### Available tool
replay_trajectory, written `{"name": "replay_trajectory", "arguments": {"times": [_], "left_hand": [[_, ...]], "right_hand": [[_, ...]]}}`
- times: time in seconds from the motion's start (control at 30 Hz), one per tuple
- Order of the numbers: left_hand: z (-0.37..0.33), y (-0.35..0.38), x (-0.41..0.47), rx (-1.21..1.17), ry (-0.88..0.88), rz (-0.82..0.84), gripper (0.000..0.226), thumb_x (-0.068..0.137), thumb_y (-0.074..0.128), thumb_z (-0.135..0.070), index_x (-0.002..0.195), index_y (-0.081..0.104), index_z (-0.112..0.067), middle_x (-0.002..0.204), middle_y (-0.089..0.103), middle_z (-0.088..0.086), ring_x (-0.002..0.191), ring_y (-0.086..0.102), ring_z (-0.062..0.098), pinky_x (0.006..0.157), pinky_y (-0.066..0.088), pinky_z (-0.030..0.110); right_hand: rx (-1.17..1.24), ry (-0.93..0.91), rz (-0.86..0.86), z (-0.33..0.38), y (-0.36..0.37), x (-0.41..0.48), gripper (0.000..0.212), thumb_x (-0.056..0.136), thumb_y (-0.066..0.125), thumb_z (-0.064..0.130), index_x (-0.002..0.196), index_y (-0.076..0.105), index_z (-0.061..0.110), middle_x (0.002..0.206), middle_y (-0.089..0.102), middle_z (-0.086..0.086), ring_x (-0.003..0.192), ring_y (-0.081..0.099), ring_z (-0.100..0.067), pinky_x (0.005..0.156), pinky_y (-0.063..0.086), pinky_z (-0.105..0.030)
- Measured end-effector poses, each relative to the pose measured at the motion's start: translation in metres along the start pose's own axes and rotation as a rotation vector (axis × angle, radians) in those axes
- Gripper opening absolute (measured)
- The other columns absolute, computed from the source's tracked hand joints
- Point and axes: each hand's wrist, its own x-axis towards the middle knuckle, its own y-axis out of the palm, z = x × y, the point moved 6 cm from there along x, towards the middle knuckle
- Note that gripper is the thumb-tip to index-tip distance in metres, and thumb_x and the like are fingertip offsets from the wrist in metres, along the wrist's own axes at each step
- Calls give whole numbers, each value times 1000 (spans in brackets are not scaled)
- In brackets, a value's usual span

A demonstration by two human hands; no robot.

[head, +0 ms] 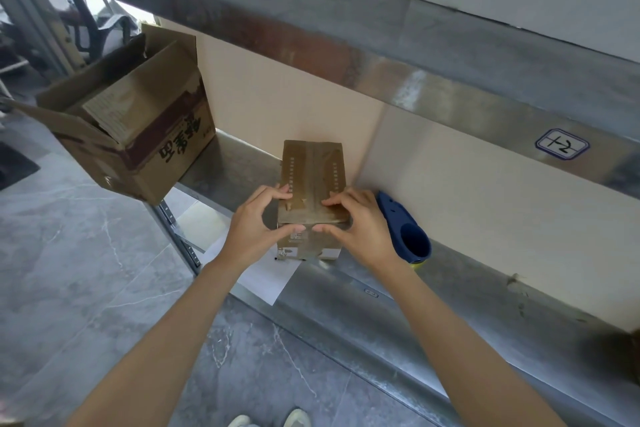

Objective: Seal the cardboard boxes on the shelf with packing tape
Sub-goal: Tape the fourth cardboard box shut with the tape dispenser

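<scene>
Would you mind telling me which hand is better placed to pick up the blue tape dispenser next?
Right. The right hand sits beside the blue tape dispenser; the left hand is across the small box.

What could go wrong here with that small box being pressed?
The small brown cardboard box, gripped by left hand and right hand, sits on a white paper sheet overhanging the metal shelf edge; it might slide off. The large open cardboard box juts past the shelf end, tilted, and could tip.
</scene>
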Motion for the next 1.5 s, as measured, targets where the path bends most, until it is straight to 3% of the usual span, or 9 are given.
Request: {"name": "replay_trajectory", "arguments": {"times": [0.1, 0.27, 0.37, 0.47, 0.63, 0.9, 1.07, 1.27, 1.5], "left_hand": [[0, 2, -1, 35, 29, -26, 53, 69, 87, -35, 113, 63, -21, 120, 59, -16, 124, 52, -1, 103, 47, 27], [1, 1, -2, 1, 7, 2, 46, 75, 83, -39, 113, 62, -25, 121, 57, -24, 126, 50, -3, 102, 43, 22], [-3, 4, -1, 18, 23, -95, 24, 85, 75, -23, 106, 64, -20, 117, 61, -16, 122, 54, -1, 102, 47, 29], [-9, 6, -2, 36, 20, -194, 22, 80, 74, -10, 100, 64, -17, 111, 63, -11, 116, 58, 2, 96, 50, 28], [0, 3, -1, -28, 22, -83, 19, 89, 70, -14, 106, 65, -19, 119, 62, -14, 123, 54, 0, 103, 47, 34], [12, 2, 1, -64, 10, 26, 20, 95, 64, -25, 114, 64, -27, 125, 59, -22, 125, 52, -1, 104, 48, 43], [10, -1, 0, 8, -9, 100, 58, 72, 76, -59, 121, 58, -33, 128, 52, -30, 125, 47, -8, 103, 44, 23], [7, -5, 5, 66, 42, 149, 65, 66, 82, -47, 123, 60, -25, 130, 54, -20, 124, 48, -9, 102, 44, 18], [4, -5, 3, 82, 63, 146, 57, 73, 86, -28, 124, 61, -19, 133, 55, -11, 126, 50, 2, 104, 43, 21]], "right_hand": [[-21, -26, -46, 3, 1, -3, 46, 77, 77, 46, 111, 70, 16, 115, 63, 6, 112, 47, -13, 81, 50, -32], [-35, 6, -11, 2, 0, -1, 46, 85, 63, 58, 110, 69, 19, 118, 60, 10, 116, 45, -13, 78, 46, -28], [-61, 47, -90, 5, 2, 0, 32, 88, 62, 50, 98, 66, 20, 109, 59, 10, 109, 43, -8, 67, 41, -23], [-64, 109, -145, 8, 9, 2, 23, 81, 69, 41, 90, 61, 22, 102, 57, 12, 103, 39, -6, 60, 33, -16], [3, 80, -66, 0, 5, 2, 28, 86, 63, 51, 98, 65, 26, 111, 58, 15, 107, 39, -4, 68, 40, -19], [35, 67, 43, -4, 2, 2, 32, 89, 63, 52, 111, 65, 29, 114, 55, 16, 112, 39, -5, 76, 35, -14], [11, -2, 124, -6, -4, 1, 49, 79, 76, 46, 123, 63, 28, 123, 54, 15, 115, 33, 1, 85, 38, -23], [30, -8, 127, -10, -3, -1, 52, 77, 76, 46, 124, 63, 28, 127, 52, 18, 117, 32, 1, 90, 32, -14], [-3, -1, 113, -7, -4, -2, 46, 80, 76, 39, 123, 64, 31, 129, 52, 20, 118, 36, -2, 90, 38, -25]]}}
